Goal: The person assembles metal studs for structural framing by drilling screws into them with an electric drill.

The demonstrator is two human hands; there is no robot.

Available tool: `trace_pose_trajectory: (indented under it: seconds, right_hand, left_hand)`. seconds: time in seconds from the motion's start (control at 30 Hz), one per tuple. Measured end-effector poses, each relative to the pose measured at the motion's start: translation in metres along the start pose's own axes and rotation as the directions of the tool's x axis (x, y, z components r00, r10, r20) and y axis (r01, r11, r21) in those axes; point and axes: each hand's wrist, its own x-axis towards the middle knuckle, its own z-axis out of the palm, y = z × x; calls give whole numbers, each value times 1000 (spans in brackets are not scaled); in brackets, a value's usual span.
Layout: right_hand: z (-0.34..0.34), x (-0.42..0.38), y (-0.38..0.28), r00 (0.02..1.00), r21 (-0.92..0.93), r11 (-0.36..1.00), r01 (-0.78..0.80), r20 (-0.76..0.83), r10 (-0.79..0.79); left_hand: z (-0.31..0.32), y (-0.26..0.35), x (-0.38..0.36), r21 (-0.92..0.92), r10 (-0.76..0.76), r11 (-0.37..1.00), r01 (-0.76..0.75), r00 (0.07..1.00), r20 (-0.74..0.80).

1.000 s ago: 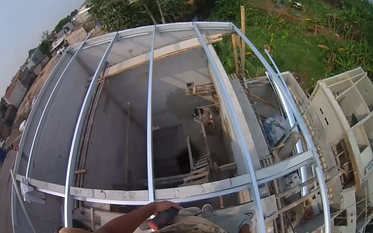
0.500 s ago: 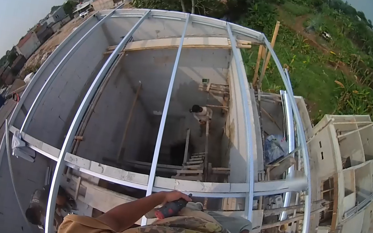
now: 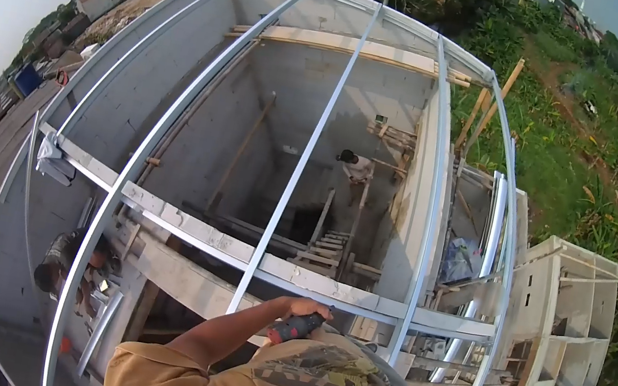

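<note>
My left hand (image 3: 307, 309) is closed around a dark grey and red cordless drill (image 3: 294, 327), held close in front of my waist. Its front end is partly covered by my fingers. Just ahead of the hand runs a light concrete beam (image 3: 210, 239) topped by a silvery metal rail. A long metal roof channel (image 3: 307, 155) stretches away from beside my left forearm to the far wall. My right hand does not show; my shirt and body hide that side.
More metal channels (image 3: 219, 70) span the deep open room. Below, a person (image 3: 355, 167) stands near a wooden ladder (image 3: 325, 250). At lower left another person (image 3: 70, 258) crouches beside loose metal pieces (image 3: 101, 330). Bamboo scaffolding (image 3: 460, 368) stands at right.
The view has tilted down and turned left, so the roof frame looks slanted. More of the crouching person shows. My right forearm has gone from sight; the drill stays in my left hand.
</note>
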Motion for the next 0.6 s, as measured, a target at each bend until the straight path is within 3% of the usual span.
trace_pose_trajectory:
  seconds: [0.07,0.17,0.3,0.37,0.4,0.5,0.57,0.6]
  right_hand:
    - [-23,2,25,1000,11,1000,14,26,-15]
    - [-67,-6,69,999,30,999,11,52,-12]
    - [-108,2,101,996,66,998,5,85,-11]
    - [-120,27,102,990,69,998,12,140,-22]
    - [-129,39,100,982,59,998,13,188,-24]
    - [-139,97,82,923,13,999,37,382,-39]
    - [-146,125,72,875,-20,999,43,484,-28]
    - [-147,136,67,860,-28,999,44,510,-24]
  left_hand:
    - [28,19,-18,-104,-76,993,63,990,-123]
    - [42,13,-16,-168,-162,977,133,971,-175]
    - [47,-10,-4,-111,-57,993,30,966,-251]
    - [37,-38,19,-124,-53,992,24,970,-238]
    - [45,-30,7,-151,-54,988,24,979,-195]
    - [75,-12,-23,-154,-37,988,-2,968,-250]
    - [77,-15,-17,-127,-60,991,41,987,-149]
    - [71,-30,7,-111,110,987,-118,991,-77]
